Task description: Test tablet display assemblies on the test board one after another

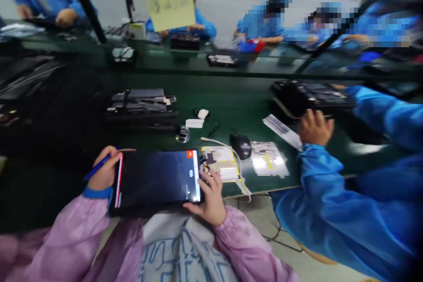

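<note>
A black tablet (pixel 155 180) with a lit screen lies across my lap at the near edge of the green table (pixel 231 110). My left hand (pixel 105 172) grips its left edge and also pinches a blue pen (pixel 95 168). At the tablet's right edge my right hand (pixel 209 196) is wrapped round the corner, thumb under the screen's lower rim. Both my sleeves are pink.
A black mouse (pixel 241 145), plastic-wrapped parts (pixel 268 158) and a yellow-edged card (pixel 220 163) lie right of the tablet. A black tray of devices (pixel 142 105) sits behind. A co-worker in blue reaches a hand (pixel 314 128) to another tray (pixel 310 97). Several people work across the table.
</note>
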### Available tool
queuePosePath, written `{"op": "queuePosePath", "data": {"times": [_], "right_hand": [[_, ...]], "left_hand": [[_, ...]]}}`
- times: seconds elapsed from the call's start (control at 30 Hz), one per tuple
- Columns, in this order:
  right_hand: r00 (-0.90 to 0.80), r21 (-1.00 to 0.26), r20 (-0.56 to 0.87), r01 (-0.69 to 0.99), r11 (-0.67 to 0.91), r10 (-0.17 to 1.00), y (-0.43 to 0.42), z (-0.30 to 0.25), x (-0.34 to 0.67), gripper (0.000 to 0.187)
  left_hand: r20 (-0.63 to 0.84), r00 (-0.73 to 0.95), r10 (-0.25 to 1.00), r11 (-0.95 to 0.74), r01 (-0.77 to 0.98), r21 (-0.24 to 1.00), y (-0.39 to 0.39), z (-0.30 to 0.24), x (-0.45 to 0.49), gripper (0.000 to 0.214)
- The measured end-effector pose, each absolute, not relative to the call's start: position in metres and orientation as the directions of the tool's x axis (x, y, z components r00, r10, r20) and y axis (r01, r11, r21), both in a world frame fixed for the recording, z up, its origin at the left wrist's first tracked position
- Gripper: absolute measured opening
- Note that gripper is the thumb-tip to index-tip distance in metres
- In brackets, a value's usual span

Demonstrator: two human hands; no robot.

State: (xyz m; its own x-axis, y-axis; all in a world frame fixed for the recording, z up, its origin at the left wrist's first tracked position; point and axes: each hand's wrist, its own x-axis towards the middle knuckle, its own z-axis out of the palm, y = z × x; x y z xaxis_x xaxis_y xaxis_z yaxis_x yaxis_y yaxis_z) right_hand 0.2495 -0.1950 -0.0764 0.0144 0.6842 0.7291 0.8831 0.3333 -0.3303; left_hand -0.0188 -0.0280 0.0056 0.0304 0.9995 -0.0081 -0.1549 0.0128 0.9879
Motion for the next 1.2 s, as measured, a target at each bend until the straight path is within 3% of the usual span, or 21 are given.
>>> {"op": "queuePosePath", "data": {"times": [0.1,0.4,0.6,0.7,0.77,0.83,0.9,1.03,1.2], "right_hand": [[0.034,-0.351,0.688,0.89,0.292,0.725,-0.199,-0.075,0.245,0.062],[0.039,-0.304,0.756,0.905,0.298,0.653,-0.207,-0.078,0.247,0.035],[0.006,-0.282,0.736,0.912,0.298,0.677,-0.21,-0.076,0.244,0.03],[-0.003,-0.318,0.686,0.898,0.304,0.728,-0.21,-0.068,0.248,0.033],[0.074,-0.389,0.67,0.883,0.264,0.738,-0.205,-0.061,0.26,0.045],[0.201,-0.474,0.626,0.866,0.162,0.754,-0.196,-0.054,0.281,0.059],[0.296,-0.512,0.511,0.859,0.009,0.807,-0.184,-0.05,0.305,0.06],[0.286,-0.34,0.23,0.919,-0.199,0.93,-0.162,-0.053,0.337,0.054],[0.236,-0.144,0.158,0.966,-0.214,0.959,-0.155,-0.055,0.336,0.058]], "left_hand": [[-0.116,0.014,0.993,0.117,-0.163,0.98,-0.029,-0.002,-0.014,0.038],[-0.112,0.023,0.993,0.114,-0.182,0.977,-0.024,-0.007,-0.01,0.037],[-0.086,0.003,0.996,0.085,-0.187,0.979,-0.023,-0.005,-0.006,0.036],[-0.075,-0.01,0.997,0.072,-0.177,0.982,-0.022,-0.004,-0.005,0.036],[-0.071,-0.026,0.997,0.065,-0.175,0.982,-0.021,-0.003,-0.005,0.035],[-0.08,-0.029,0.996,0.073,-0.179,0.981,-0.02,-0.003,-0.005,0.035],[-0.092,-0.031,0.995,0.084,-0.186,0.979,-0.02,-0.003,-0.005,0.035],[-0.091,-0.033,0.995,0.084,-0.171,0.982,-0.021,-0.002,-0.005,0.034],[-0.072,-0.032,0.997,0.066,-0.137,0.988,-0.021,-0.001,-0.004,0.035]]}}
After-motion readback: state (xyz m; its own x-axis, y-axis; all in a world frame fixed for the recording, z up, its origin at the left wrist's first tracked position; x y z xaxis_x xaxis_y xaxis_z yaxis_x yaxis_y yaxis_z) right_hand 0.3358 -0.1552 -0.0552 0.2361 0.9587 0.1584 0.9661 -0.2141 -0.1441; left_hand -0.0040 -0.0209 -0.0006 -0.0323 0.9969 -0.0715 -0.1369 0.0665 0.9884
